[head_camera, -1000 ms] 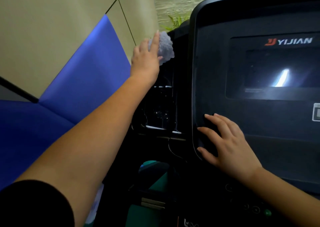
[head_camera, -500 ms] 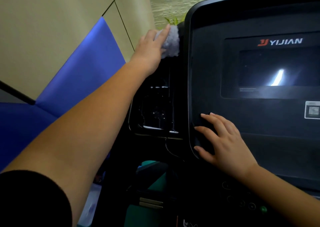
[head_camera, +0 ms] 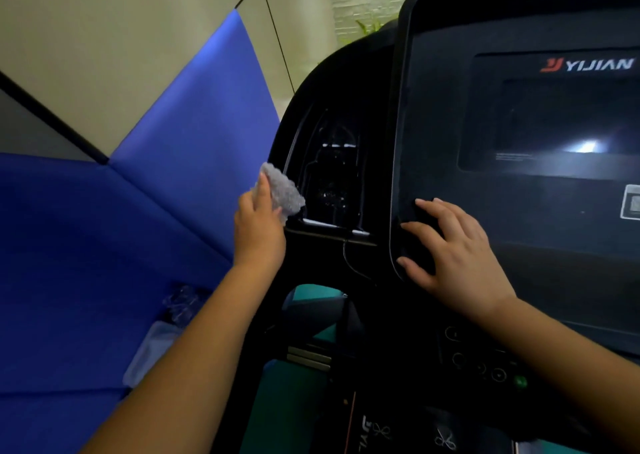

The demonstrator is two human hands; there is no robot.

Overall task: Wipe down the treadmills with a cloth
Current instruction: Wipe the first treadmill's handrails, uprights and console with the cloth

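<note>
Left hand (head_camera: 259,231) presses grey cloth (head_camera: 280,192) against treadmill console's (head_camera: 433,114) left edge.

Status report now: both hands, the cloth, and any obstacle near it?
Left hand shut on grey cloth, pressed to console's left edge. Right hand open, flat on display panel corner. Thin cable hangs just below; nothing blocking.

Dim, soft focus, glare on screen (head_camera: 585,147)
</note>
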